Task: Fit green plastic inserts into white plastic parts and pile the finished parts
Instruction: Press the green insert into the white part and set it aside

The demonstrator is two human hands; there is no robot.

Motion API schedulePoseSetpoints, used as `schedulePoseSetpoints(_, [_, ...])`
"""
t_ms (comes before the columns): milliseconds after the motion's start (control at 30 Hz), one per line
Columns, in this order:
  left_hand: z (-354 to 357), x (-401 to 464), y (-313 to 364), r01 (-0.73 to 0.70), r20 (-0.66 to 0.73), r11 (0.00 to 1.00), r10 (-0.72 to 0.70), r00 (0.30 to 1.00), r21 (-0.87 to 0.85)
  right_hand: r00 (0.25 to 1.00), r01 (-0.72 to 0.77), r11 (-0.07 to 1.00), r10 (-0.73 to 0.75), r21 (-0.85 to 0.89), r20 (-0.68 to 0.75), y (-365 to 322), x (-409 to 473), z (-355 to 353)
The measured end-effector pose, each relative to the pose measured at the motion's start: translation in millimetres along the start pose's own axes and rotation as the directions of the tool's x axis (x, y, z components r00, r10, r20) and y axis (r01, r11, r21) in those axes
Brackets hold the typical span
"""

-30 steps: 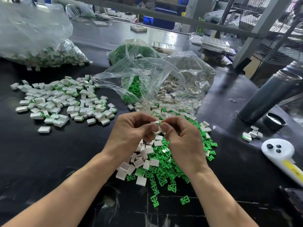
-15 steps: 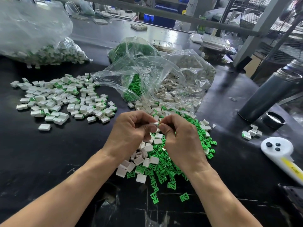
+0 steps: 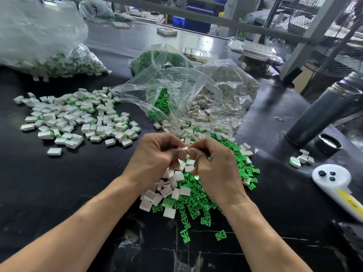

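No legible text, brand or number found. The yellow label (image 3: pixel 348 200) on the white handheld device (image 3: pixel 334 179) carries marks too blurred to read.

A small factory or assembly workshop, seen from above a long black workbench (image 3: pixel 49 193). Loose white plastic parts (image 3: pixel 78 116) lie heaped by the hundred at left of centre, with green inserts (image 3: pixel 196 197) spilled at lower centre. Clear plastic bags (image 3: pixel 188 91) of bulk stock sit at centre and upper left. Across the top of the frame run grey metal racking (image 3: pixel 314 26), a blue storage bin (image 3: pixel 194 20), wire baskets (image 3: pixel 300 22) and stacked trays (image 3: pixel 257 54).
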State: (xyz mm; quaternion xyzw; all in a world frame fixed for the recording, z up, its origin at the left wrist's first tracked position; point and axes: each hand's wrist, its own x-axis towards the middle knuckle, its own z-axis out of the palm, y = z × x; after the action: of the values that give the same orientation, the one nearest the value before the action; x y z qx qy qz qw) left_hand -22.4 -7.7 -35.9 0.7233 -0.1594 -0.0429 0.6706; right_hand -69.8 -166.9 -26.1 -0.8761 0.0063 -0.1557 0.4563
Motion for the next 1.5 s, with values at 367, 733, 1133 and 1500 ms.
schedulePoseSetpoints(367, [5.0,1.8,0.7,0.017,0.005,0.992,-0.017,1.000,-0.125,0.983,-0.167,0.873,0.185,0.458,0.007,4.7,0.3,1.9])
schedulePoseSetpoints(733, [12.2,0.9,2.8,-0.034,-0.001,0.991,0.034,0.999,-0.126,0.956,-0.288,0.804,0.270,0.520,0.111,-5.4,3.8,6.2])
schedulePoseSetpoints(1133, [22.2,-5.9,6.5,-0.065,0.060,0.987,0.074,0.995,-0.144,0.971,-0.237,0.843,0.197,0.483,0.134,-10.2,3.2,13.0])
schedulePoseSetpoints(1500, [21.2,-6.7,8.5,-0.069,0.028,0.998,0.069,0.997,-0.013,0.987,-0.159,0.943,0.153,0.291,0.043,0.3,8.4,19.7])
